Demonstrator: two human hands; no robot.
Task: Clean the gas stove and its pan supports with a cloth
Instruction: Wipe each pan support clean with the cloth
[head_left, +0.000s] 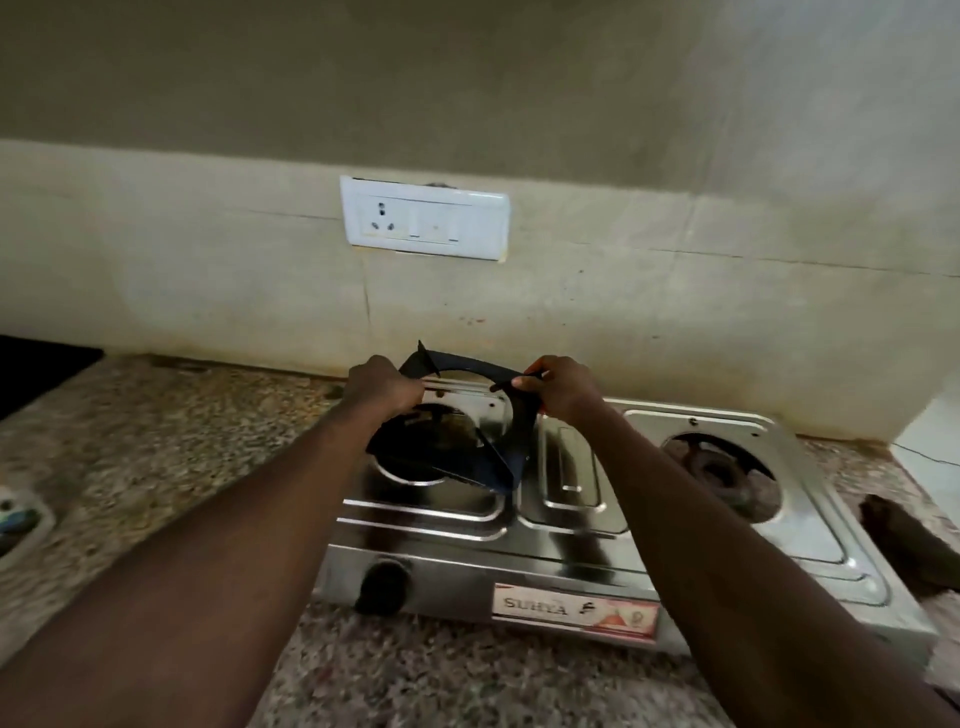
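A steel two-burner gas stove (566, 530) sits on a speckled granite counter. I hold a black pan support (514, 410) tilted up above the left burner (415, 467). My left hand (379, 384) grips its left side and my right hand (563, 387) grips its right side. The right burner (722, 475) is bare, with no support on it. A dark brown cloth (906, 545) lies on the counter at the stove's right end. A black knob (382, 584) sits on the stove's front panel.
A white socket and switch plate (423, 218) is on the tiled wall behind the stove. At the left edge of the counter (156, 447) lies a pale dish-like object (21, 519). A dark surface (36, 369) lies at the far left.
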